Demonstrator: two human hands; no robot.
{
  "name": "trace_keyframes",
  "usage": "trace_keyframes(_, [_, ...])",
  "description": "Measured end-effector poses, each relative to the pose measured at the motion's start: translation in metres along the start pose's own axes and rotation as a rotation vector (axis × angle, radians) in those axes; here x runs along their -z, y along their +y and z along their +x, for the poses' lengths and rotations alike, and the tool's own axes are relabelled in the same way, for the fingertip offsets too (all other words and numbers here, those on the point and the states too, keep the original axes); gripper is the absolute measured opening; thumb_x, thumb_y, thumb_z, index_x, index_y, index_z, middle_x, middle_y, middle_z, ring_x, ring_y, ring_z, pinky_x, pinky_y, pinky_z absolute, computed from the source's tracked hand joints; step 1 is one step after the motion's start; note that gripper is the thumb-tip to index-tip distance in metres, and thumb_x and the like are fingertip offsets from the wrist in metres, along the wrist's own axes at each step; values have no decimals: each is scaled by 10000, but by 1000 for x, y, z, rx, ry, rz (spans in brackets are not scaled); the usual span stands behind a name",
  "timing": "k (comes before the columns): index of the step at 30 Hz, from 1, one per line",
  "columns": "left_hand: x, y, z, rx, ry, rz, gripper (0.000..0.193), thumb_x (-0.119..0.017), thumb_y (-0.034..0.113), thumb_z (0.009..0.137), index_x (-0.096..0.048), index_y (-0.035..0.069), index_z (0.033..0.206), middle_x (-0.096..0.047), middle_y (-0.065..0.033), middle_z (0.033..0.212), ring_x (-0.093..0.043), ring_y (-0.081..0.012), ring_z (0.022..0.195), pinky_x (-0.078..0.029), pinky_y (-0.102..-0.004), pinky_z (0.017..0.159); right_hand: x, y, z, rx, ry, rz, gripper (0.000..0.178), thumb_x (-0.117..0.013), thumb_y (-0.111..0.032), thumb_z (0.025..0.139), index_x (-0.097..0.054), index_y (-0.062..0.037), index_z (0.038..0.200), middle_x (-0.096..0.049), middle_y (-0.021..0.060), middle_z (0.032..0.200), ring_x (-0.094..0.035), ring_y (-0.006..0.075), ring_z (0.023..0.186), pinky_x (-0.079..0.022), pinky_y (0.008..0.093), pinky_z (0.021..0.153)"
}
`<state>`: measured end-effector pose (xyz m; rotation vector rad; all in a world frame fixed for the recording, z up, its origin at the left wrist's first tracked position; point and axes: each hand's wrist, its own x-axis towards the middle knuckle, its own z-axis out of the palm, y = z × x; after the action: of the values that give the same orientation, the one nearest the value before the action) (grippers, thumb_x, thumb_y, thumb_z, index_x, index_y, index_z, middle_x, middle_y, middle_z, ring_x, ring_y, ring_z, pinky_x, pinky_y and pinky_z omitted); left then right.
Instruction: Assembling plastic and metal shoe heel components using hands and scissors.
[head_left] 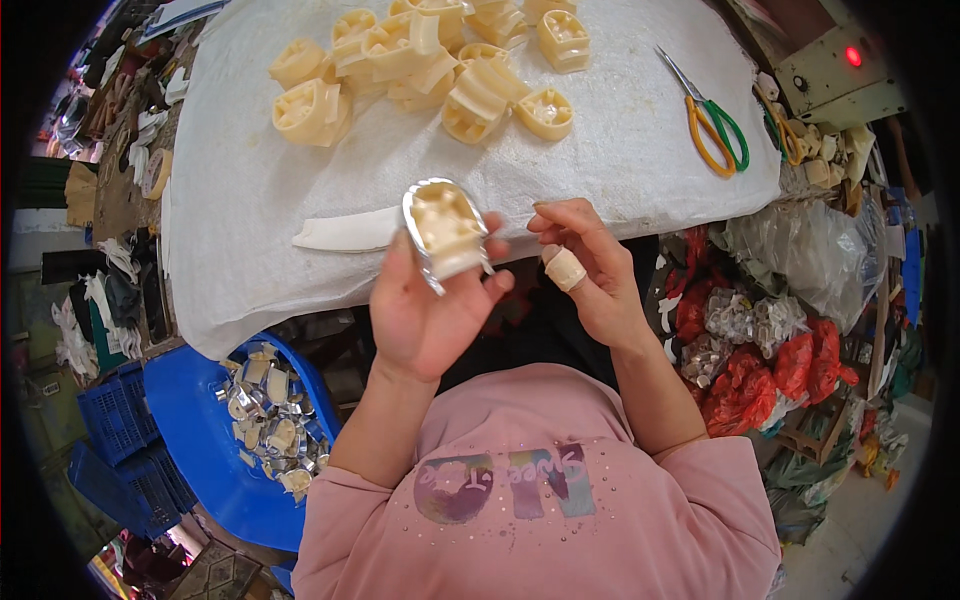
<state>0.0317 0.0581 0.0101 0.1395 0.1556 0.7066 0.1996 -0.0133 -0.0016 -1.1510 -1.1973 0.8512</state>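
My left hand (pixel 425 305) holds a cream plastic housing with a shiny metal shell around it (pixel 445 232), raised over the near edge of the white-cloth table (pixel 250 200). Just to its right is my right hand (pixel 585 265), its fingers curled with the tips pinched together; whether they hold anything small I cannot tell. One finger wears a tan bandage wrap. A pile of several bare cream housings (pixel 430 65) lies at the far side of the cloth.
Scissors with green and orange handles (pixel 712 125) lie at the table's right. A flat white strip (pixel 345 232) lies by the held part. A blue tub (pixel 215 440) of metal-shelled parts stands low left, with blue crates beside it. Plastic bags of parts (pixel 760 340) crowd the right.
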Motion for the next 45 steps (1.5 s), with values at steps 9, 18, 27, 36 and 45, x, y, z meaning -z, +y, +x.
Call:
trace_keyframes(9, [3,-7,-2,5,19,-11,430,-379,368,953,-437,90,1276,-478,-155,1164,-442,-258,1040,-372,-384,885,-14,-3,-3,140,34,-176,276,-660,-34,765,-586,-53,1030,-581,102,944,-575,220,874,-493,300,699])
trace_keyframes(18, [7,-17,-7,-56,66,184,512,-598,289,866,-415,63,1288,-492,-133,1234,-467,-245,1162,-375,-418,981,-19,7,-7,170,136,-59,228,-646,-15,778,-589,-59,993,-582,86,900,-580,194,805,-480,287,666])
trace_keyframes(27, [-4,-8,1,-40,46,979,694,-799,169,701,-426,-11,1259,-501,-70,1164,-513,-149,1063,-421,-283,909,20,2,2,132,31,-268,227,-629,-10,784,-586,-52,1003,-589,83,857,-592,193,812,-473,293,709])
trace_keyframes(36, [-11,-6,11,-45,84,1251,686,-801,165,686,-445,-4,1247,-513,-60,1113,-513,-149,1044,-405,-282,915,228,31,45,27,423,-1629,378,-591,-86,775,-585,-79,1154,-600,147,1081,-528,304,1024,-411,389,916])
trace_keyframes(45, [-5,-9,24,-130,-7,1713,646,-798,154,682,-475,1,1220,-519,-55,1097,-508,-157,1048,-370,-282,947,224,35,53,-30,360,-1518,449,-557,-78,786,-539,-144,1229,-569,161,1068,-509,338,979,-413,441,875])
